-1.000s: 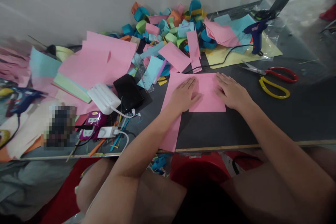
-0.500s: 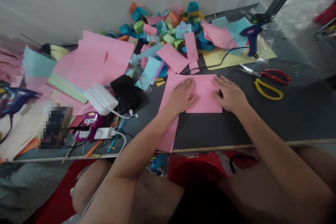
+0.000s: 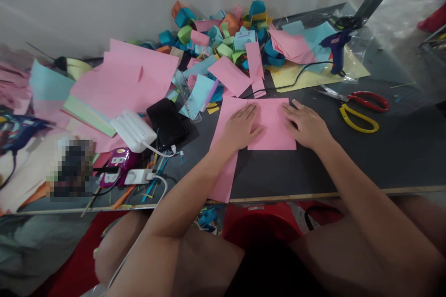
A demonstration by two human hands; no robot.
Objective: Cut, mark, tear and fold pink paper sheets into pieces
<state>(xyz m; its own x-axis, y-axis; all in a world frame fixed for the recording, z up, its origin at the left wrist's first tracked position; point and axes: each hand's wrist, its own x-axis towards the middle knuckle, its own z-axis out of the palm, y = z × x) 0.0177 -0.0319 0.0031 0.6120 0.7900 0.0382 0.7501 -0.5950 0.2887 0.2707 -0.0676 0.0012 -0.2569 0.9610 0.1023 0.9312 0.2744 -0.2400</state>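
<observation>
A pink paper sheet (image 3: 270, 132) lies flat on the dark table, overlapping a longer pink sheet (image 3: 223, 181) that reaches the front edge. My left hand (image 3: 242, 125) rests palm down where the two sheets overlap, its fingers stretched out and pointing away from me. Over the right side of the upper sheet lies my right hand (image 3: 304, 123), fingers extended and thumb apart. Both hands press on the paper without gripping it. Some of the sheets' edges are covered by the hands.
Red-and-yellow-handled scissors (image 3: 362, 106) lie to the right, with a blue glue gun (image 3: 336, 53) behind them. Cut paper pieces and folded paper rings (image 3: 223, 37) are heaped at the back. A black phone (image 3: 167, 123), a white power bank (image 3: 134, 131) and large pink sheets (image 3: 128, 79) lie left.
My right hand has shifted very slightly on the paper. My left hand and the sheets stay almost in place; the view has moved a little.
</observation>
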